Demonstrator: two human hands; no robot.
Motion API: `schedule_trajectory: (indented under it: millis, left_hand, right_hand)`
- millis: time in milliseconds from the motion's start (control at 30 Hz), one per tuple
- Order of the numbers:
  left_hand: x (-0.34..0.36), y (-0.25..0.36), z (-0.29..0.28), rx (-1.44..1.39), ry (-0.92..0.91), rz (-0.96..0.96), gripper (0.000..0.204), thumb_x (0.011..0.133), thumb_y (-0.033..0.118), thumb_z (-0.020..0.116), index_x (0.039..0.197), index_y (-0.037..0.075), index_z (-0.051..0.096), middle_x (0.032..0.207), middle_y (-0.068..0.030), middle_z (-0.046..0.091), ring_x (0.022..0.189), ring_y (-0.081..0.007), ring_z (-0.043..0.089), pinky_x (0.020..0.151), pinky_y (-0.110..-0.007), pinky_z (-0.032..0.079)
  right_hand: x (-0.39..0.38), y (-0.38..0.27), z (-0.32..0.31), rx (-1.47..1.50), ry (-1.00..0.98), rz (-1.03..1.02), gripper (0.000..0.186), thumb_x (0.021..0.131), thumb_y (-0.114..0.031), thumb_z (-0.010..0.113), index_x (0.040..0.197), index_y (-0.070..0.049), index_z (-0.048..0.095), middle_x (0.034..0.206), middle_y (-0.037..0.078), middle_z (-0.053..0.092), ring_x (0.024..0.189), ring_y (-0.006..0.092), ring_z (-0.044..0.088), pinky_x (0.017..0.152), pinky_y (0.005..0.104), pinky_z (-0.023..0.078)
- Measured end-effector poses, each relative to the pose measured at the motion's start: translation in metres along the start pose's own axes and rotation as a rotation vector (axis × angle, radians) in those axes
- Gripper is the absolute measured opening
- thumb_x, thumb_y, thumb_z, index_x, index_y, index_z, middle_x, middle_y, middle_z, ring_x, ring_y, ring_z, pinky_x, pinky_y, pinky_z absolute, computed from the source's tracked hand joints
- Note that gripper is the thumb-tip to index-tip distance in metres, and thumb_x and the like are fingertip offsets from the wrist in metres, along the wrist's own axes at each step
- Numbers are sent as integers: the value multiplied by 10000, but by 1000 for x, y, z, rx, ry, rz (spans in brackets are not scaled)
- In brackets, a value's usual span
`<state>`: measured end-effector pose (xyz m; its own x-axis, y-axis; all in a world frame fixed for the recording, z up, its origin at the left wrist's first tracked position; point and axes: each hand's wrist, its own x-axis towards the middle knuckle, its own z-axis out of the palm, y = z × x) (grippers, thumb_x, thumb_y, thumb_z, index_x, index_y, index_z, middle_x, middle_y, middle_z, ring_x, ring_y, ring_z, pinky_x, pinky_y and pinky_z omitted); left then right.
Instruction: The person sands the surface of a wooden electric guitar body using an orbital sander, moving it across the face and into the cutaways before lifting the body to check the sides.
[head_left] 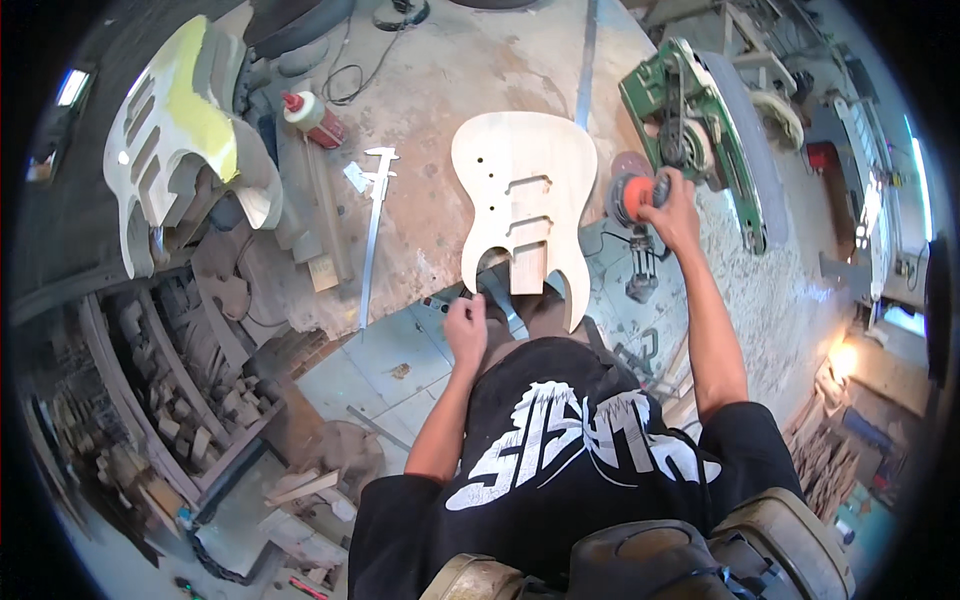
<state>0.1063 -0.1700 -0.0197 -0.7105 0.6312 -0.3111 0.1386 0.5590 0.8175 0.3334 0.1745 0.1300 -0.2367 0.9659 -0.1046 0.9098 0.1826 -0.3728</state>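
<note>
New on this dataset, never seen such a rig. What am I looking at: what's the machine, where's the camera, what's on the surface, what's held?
There's no robot here: these are a person's own two bare hands. The single picture comes from the left of two wide fisheye cameras worn on the head, looking down, so straight edges bend near the rim.

On the brown, worn worktable lies a pale wooden guitar body, its horns jutting past the near edge. To its left are a long silver metal caliper and a white-and-red plastic bottle.

The right hand holds a round orange-and-black power sander. The left hand is at the body's left horn tip; whether it grips is unclear.
</note>
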Motion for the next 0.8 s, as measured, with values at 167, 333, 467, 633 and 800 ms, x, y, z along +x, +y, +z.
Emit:
schedule_trajectory:
  millis: [167,333,467,633,800]
  left_hand:
    - [-2,-25,45,-591,-530,-566,636,1010,395,713,1489,34,501,1373,-90,651,1181,-278,678,1039,-409,506]
    - [23,-1,71,-872,-583,-489,432,1089,305,595,1412,27,525,1342,-118,667,1209,-264,671,1065,-411,483]
    - [26,11,72,-786,-505,-518,330,1105,289,574,1297,20,579,1257,-136,690,1134,-246,687,1027,-424,514]
    - [20,59,49,-864,-399,-373,301,1069,280,630,1226,24,619,1120,-78,697,922,-202,649,991,-438,545]
    - [25,124,28,-948,-263,-247,293,1052,320,651,1218,77,644,1039,-33,665,803,-168,622,905,-403,565]
  right_hand:
    - [-113,72,-12,68,171,165,832,636,-240,822,1404,-203,503,1306,175,567,1139,457,642,942,524,530]
    - [-194,122,-10,99,263,317,840,620,-207,816,1406,-173,522,1336,187,577,1234,421,600,1002,497,504]
    - [-245,152,-7,134,254,507,850,627,-189,812,1420,-182,505,1293,191,576,1221,425,603,1010,509,505]
    - [-290,203,17,165,238,608,878,639,-209,814,1442,-233,461,1351,164,550,1216,436,614,996,538,518]
    - [-313,225,27,213,203,622,872,654,-214,815,1443,-249,448,1365,161,541,1207,458,618,982,557,522]
